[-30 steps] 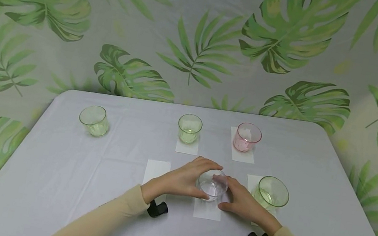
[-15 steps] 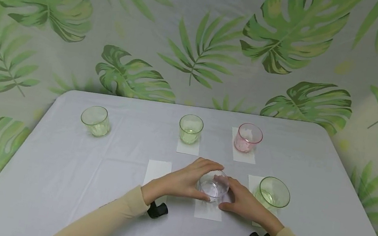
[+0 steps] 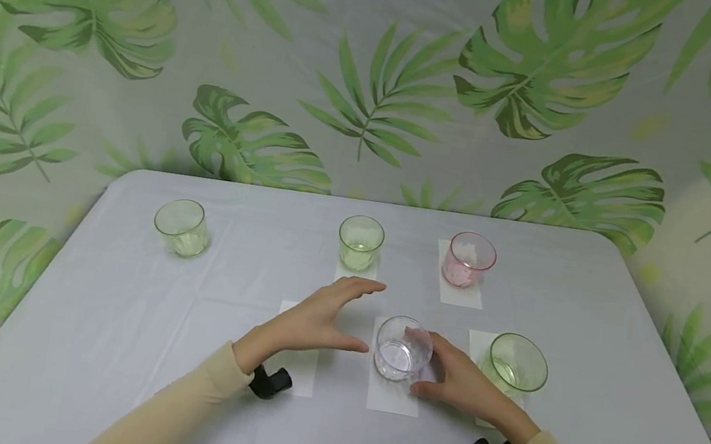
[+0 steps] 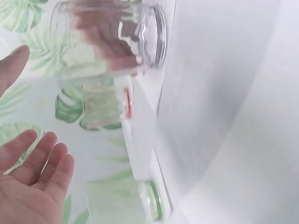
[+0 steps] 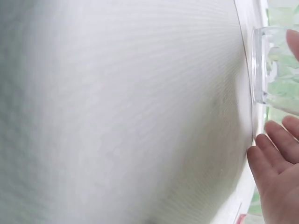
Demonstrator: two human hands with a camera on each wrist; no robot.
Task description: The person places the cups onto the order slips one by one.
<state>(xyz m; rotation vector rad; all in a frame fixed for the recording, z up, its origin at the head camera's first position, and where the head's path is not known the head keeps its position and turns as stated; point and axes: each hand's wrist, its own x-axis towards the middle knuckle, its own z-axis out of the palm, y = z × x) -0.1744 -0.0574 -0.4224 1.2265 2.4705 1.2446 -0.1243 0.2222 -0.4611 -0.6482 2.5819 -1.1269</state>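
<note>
A clear glass [image 3: 402,351] stands upright on a white paper slip [image 3: 392,399] in the middle of the table. To its left, my left hand [image 3: 310,317] is held apart from it, thumb and fingers spread; the left wrist view shows those relaxed fingers [image 4: 49,161] holding nothing. On the other side my right hand [image 3: 460,377] stays close around the clear glass, with fingertips seen behind it. In the right wrist view its fingers [image 5: 273,149] are nearly straight, beside the glass [image 5: 275,70]; whether they touch it I cannot tell.
A green glass [image 3: 518,362] on paper stands right behind my right hand. Further back are another green glass [image 3: 360,245] and a pink glass [image 3: 470,262], each on paper. A third green glass [image 3: 183,230] is at far left. Paper [image 3: 300,375] lies under my left hand.
My left hand has let go of the clear glass and moved left, its fingers spreading. My right hand and the glasses hold their places; the whole view has shifted slightly.
</note>
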